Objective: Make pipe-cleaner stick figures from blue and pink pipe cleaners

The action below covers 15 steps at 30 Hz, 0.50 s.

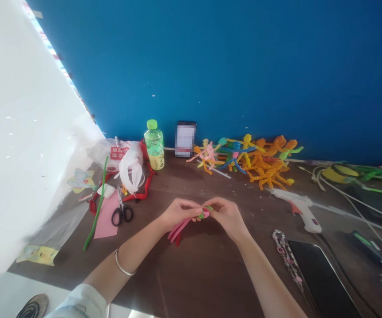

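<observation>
Both of my hands meet over the middle of the dark table. Between thumb and fingers, my left hand (182, 215) grips a bunch of pink pipe cleaners (178, 229), with a red one among them; their ends stick out below the hand toward the lower left. My right hand (227, 215) pinches the other end, where green and pink fuzzy bits (205, 213) show between the fingertips. How these strands are joined is partly hidden by my fingers. A silver bangle (122, 265) circles the left wrist.
Black-handled scissors (122, 214), pink paper (107, 216) and a green pipe cleaner (94, 221) lie left. A green-capped bottle (154, 148) stands behind. Pipe-cleaner figures (267, 163) pile at back right, near a glue gun (302, 207). A phone (322, 278) lies front right.
</observation>
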Each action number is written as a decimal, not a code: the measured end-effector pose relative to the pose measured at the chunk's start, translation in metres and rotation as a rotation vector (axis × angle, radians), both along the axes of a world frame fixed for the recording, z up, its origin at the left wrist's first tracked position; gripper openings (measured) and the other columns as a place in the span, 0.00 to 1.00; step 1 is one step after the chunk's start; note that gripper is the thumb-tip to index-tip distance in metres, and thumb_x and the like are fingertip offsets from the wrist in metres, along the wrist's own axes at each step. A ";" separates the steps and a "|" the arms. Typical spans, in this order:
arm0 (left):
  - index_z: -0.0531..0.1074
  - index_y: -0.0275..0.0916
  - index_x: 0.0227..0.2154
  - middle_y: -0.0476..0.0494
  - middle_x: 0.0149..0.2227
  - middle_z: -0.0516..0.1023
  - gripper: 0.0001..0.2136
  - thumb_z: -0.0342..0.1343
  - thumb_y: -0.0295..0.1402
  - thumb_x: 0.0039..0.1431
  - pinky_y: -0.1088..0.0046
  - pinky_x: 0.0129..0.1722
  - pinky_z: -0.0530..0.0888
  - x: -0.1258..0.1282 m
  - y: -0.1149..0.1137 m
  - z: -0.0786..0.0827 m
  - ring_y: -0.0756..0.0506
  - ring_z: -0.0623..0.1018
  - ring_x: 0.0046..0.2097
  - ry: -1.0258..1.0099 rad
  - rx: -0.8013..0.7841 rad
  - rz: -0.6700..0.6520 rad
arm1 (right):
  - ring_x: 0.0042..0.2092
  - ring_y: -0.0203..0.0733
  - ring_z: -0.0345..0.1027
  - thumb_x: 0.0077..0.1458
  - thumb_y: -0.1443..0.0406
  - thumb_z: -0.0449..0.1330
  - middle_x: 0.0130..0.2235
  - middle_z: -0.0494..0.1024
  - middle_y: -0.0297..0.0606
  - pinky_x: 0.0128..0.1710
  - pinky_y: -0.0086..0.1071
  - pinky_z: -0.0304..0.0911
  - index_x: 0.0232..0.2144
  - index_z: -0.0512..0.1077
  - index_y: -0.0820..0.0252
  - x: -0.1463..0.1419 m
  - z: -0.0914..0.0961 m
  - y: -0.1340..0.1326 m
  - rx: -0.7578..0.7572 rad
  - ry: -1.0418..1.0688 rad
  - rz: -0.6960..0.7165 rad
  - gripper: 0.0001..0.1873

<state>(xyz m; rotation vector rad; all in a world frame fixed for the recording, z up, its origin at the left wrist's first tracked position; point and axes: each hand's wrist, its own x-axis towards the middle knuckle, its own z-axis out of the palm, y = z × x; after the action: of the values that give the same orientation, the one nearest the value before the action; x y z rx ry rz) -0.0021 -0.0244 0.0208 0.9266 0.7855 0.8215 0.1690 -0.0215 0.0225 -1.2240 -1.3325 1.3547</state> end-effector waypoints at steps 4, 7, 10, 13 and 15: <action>0.77 0.34 0.31 0.40 0.33 0.75 0.15 0.63 0.38 0.39 0.75 0.29 0.71 0.004 -0.004 0.002 0.52 0.72 0.27 0.076 0.128 0.016 | 0.29 0.40 0.70 0.39 0.63 0.63 0.27 0.77 0.37 0.28 0.32 0.66 0.21 0.74 0.58 -0.002 0.001 -0.001 0.117 -0.086 -0.046 0.05; 0.78 0.35 0.31 0.41 0.34 0.74 0.16 0.65 0.37 0.37 0.73 0.28 0.72 0.007 -0.006 -0.002 0.52 0.72 0.27 0.104 0.154 0.068 | 0.28 0.42 0.71 0.39 0.62 0.64 0.26 0.77 0.37 0.28 0.33 0.66 0.21 0.75 0.58 -0.003 0.001 -0.002 0.137 -0.147 -0.078 0.05; 0.78 0.35 0.31 0.41 0.32 0.74 0.15 0.64 0.38 0.38 0.72 0.29 0.73 0.010 -0.008 -0.006 0.51 0.72 0.27 0.162 0.199 0.101 | 0.29 0.43 0.72 0.38 0.61 0.64 0.25 0.78 0.37 0.29 0.34 0.67 0.23 0.76 0.58 -0.002 0.002 -0.002 0.096 -0.202 -0.102 0.07; 0.77 0.34 0.29 0.42 0.27 0.74 0.14 0.63 0.39 0.39 0.72 0.28 0.72 0.011 -0.008 -0.010 0.51 0.72 0.25 0.201 0.235 0.155 | 0.31 0.45 0.73 0.39 0.60 0.64 0.27 0.79 0.38 0.32 0.36 0.68 0.25 0.77 0.58 -0.002 0.003 -0.003 0.090 -0.205 -0.100 0.09; 0.76 0.33 0.28 0.43 0.25 0.75 0.14 0.63 0.38 0.39 0.72 0.28 0.72 0.012 -0.007 -0.014 0.51 0.72 0.25 0.183 0.202 0.210 | 0.32 0.46 0.73 0.41 0.60 0.62 0.29 0.79 0.38 0.33 0.36 0.68 0.26 0.77 0.58 -0.002 0.005 -0.004 0.100 -0.192 -0.094 0.09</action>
<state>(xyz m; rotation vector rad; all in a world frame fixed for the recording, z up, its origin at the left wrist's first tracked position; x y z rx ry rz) 0.0101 -0.0318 0.0072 1.1234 0.9830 1.0232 0.1666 -0.0250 0.0271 -1.3569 -1.4380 1.1144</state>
